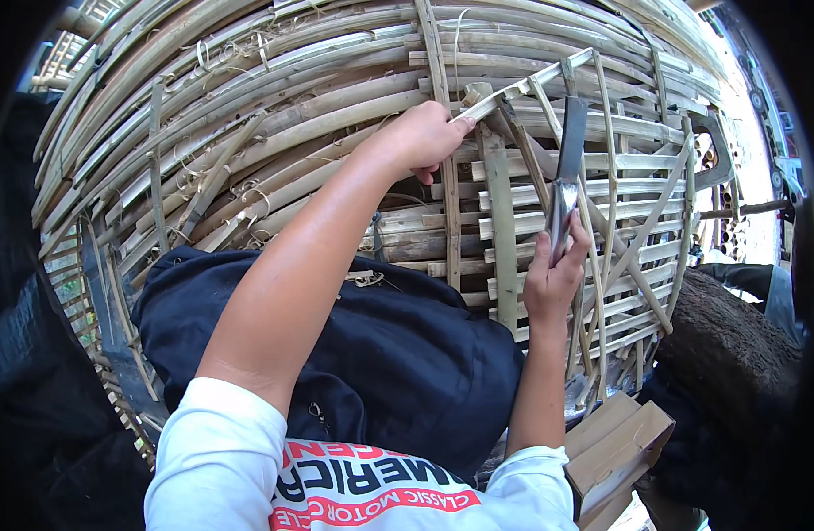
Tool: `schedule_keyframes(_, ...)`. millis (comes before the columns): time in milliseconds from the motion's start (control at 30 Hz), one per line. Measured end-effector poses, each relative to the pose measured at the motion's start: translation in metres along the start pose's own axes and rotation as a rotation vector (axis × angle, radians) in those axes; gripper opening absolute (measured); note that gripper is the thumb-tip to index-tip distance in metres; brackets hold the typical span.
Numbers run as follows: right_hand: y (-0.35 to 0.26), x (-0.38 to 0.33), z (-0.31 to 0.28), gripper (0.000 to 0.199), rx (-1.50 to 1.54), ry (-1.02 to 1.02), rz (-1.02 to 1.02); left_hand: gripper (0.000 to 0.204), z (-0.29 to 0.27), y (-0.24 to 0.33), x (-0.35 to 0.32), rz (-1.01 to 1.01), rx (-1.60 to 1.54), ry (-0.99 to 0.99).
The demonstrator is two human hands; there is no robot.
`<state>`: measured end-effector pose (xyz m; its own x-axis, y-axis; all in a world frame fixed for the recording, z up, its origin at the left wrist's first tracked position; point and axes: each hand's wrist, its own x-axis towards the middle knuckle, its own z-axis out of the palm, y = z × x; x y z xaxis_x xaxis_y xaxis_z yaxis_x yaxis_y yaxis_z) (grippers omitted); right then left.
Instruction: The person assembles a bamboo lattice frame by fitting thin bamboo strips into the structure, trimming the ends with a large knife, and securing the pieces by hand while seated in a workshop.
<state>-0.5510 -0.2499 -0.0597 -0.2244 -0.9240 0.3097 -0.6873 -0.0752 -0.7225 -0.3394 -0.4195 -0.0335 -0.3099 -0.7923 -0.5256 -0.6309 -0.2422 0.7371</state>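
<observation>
My left hand [427, 140] is closed round the near end of a pale split bamboo strip [532, 84], which slants away up to the right. In my right hand [557, 279] is a square-ended knife [572, 142] with a dark flat blade and a shiny metal handle. The blade points away from me, upright in the view, close to the strip's far part; whether they touch I cannot tell. Beneath both hands lies a slatted bamboo surface [504, 230] with crossing strips and a thicker pale green pole. My fingers hide part of the knife handle.
Many long bamboo strips [327, 111] lie side by side beyond my arms, with curled shavings among them. Dark cloth [398, 345] covers my lap. An opened cardboard box [615, 456] sits at the lower right, near a rough brown log [730, 327].
</observation>
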Motion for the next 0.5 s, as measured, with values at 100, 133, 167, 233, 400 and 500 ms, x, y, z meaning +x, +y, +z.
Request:
schedule_keyframes(100, 0.004, -0.001, 0.000, 0.045, 0.157, -0.006, 0.240, 0.054, 0.007, 0.007, -0.004, 0.109, 0.185, 0.254)
schedule_keyframes(133, 0.003, -0.001, 0.000, 0.046, 0.191, 0.007, 0.239, 0.056, 0.012, 0.015, -0.012, 0.096, 0.230, 0.335)
schedule_keyframes(167, 0.005, 0.000, 0.000, 0.046, 0.225, 0.019, 0.236, 0.059, 0.017, 0.023, -0.019, 0.083, 0.274, 0.417)
schedule_keyframes(233, 0.016, 0.001, 0.002, 0.046, 0.217, 0.040, 0.171, 0.079, 0.029, 0.038, -0.023, 0.022, 0.403, 0.468)
schedule_keyframes(400, 0.017, 0.006, 0.003, 0.048, 0.217, -0.006, 0.078, 0.099, 0.034, 0.052, -0.016, -0.107, 0.535, 0.432)
schedule_keyframes(500, 0.022, 0.008, 0.000, 0.047, 0.215, -0.043, 0.066, 0.105, 0.032, 0.052, -0.013, -0.149, 0.544, 0.379)
